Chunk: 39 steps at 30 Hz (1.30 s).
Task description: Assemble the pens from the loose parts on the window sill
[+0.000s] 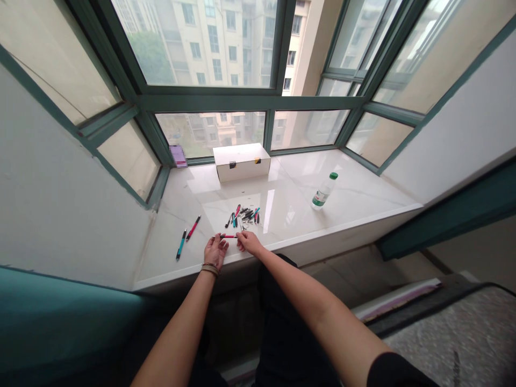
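Observation:
Between my two hands lies a red pen, level above the front of the white sill. My left hand pinches its dark end, and a bracelet circles that wrist. At the pen's other end, the fingers of my right hand are closed on it; their tips are partly hidden. Just beyond my hands is a loose pile of pen parts, with black, red, teal and silver pieces. To the left of my left hand lie a teal pen and a red-and-black pen.
A white box stands against the window at the back of the sill. On the right is a clear bottle with a green cap. A small purple packet leans in the back left corner.

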Each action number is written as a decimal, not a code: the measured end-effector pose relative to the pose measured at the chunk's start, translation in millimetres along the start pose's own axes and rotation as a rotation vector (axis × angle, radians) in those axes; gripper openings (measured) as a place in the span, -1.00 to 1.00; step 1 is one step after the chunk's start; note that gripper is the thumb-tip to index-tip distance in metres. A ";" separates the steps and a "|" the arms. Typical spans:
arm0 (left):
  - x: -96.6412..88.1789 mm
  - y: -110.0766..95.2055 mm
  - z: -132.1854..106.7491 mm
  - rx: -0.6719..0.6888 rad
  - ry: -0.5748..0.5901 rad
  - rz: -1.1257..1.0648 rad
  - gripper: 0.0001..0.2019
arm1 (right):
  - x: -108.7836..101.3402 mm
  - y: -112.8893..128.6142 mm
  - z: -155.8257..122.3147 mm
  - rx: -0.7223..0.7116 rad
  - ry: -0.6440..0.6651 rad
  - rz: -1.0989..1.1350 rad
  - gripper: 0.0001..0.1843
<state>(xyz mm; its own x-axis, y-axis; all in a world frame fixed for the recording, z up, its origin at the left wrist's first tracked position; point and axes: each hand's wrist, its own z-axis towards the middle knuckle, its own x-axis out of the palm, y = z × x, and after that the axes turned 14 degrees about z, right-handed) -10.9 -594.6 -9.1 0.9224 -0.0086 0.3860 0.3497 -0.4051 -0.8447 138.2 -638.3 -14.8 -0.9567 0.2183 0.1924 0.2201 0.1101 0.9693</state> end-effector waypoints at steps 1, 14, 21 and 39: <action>0.8 0.3 0.2 0.001 -0.007 0.006 -0.85 | 0.0 0.5 0.1 0.003 0.003 0.016 -0.57; 10.0 0.1 3.4 -0.025 -0.117 0.094 -0.82 | 1.8 -5.4 0.9 -0.051 -0.049 -0.014 -0.68; 18.5 -0.6 4.0 -0.034 -0.285 0.077 -0.67 | 4.2 -5.8 -4.6 -0.099 -0.065 -0.072 -0.79; -1.1 0.7 0.2 0.042 -0.058 -0.010 -0.78 | 2.9 2.2 -5.4 -0.030 -0.073 0.002 -0.70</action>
<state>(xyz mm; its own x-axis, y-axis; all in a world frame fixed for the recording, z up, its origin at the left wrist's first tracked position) -11.7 -594.7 -10.3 0.9264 0.0484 0.3733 0.3642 -0.3665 -0.8562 134.8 -642.7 -11.2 -0.9396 0.2886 0.1837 0.2150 0.0803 0.9733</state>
